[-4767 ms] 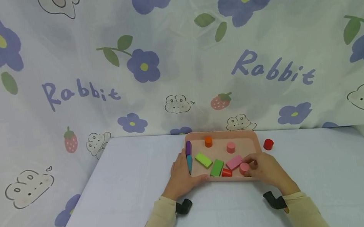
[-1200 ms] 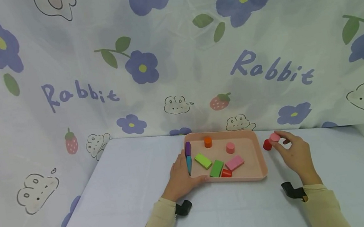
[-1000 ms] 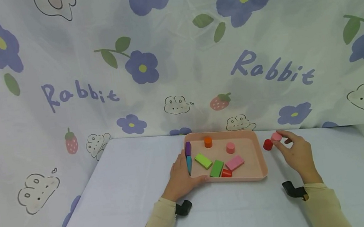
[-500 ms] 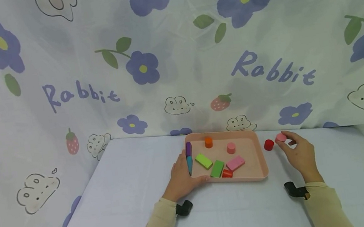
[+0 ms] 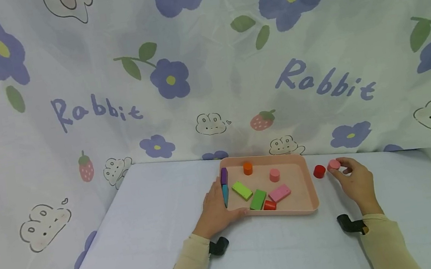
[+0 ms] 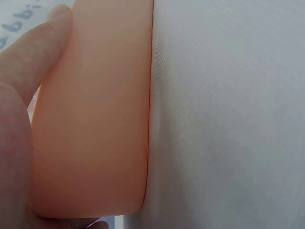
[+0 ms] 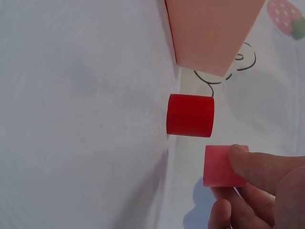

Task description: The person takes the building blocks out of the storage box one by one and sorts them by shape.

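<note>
My right hand (image 5: 358, 183) pinches a pink cylinder block (image 7: 221, 166) between thumb and fingers, a little above the table and just right of a red cylinder block (image 5: 319, 171). That red block stands on the table, apart from the pink one. At the front left corner of a peach tray (image 5: 309, 185) rests my left hand (image 5: 214, 210), its thumb along the front rim and its straight fingers along the left side. Inside the tray lie a lime block (image 5: 242, 191), a green block (image 5: 258, 199), a pink rectangular block (image 5: 279, 193) and a small red block (image 5: 269, 205).
Also in the tray are an orange cylinder (image 5: 248, 168), another pink cylinder (image 5: 274, 175), and purple (image 5: 224, 176) and blue (image 5: 226, 195) pieces along its left wall. A patterned cloth (image 5: 225, 87) hangs behind the white table (image 5: 282, 254).
My right hand has lifted the pink cylinder from the tray's front right corner and carried it beside the red one, then slightly further right and lower. The left hand stays on the tray.
</note>
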Available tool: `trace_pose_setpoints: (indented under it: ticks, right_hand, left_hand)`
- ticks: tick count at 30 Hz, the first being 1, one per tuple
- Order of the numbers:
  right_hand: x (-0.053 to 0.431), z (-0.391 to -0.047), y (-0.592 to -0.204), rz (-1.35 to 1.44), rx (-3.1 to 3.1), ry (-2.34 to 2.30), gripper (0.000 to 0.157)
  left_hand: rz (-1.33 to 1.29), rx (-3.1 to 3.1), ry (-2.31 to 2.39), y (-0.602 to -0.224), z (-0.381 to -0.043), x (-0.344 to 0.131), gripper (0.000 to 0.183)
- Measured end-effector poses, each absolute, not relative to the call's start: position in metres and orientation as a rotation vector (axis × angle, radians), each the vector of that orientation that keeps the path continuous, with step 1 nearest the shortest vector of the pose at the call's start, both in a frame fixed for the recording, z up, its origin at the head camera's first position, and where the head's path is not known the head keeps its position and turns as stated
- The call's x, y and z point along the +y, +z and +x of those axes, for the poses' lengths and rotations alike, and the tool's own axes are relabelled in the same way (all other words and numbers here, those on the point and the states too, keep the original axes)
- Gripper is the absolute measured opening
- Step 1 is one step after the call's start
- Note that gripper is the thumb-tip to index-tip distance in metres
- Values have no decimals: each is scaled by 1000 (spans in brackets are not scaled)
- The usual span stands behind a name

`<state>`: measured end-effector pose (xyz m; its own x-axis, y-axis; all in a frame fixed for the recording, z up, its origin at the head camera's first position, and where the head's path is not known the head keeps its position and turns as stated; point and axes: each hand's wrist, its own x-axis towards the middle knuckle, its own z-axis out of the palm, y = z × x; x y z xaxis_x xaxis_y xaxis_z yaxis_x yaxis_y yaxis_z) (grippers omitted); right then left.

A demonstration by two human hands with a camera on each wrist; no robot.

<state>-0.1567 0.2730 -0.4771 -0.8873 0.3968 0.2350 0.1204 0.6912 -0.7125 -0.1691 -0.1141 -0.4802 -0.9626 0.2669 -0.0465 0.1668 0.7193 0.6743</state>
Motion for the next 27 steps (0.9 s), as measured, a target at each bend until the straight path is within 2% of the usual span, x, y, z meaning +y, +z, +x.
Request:
trace_pose_setpoints:
  ticks: [19, 27]
  right_hand:
    - [277, -162, -480, -565, -2716, 1170, 53]
    - [280, -163, -484, -553, -2725, 1148, 52]
  left_hand:
    - [349, 2773, 1078, -478, -169, -114, 128]
    - [329, 2772, 1067, -478, -168, -113, 128]
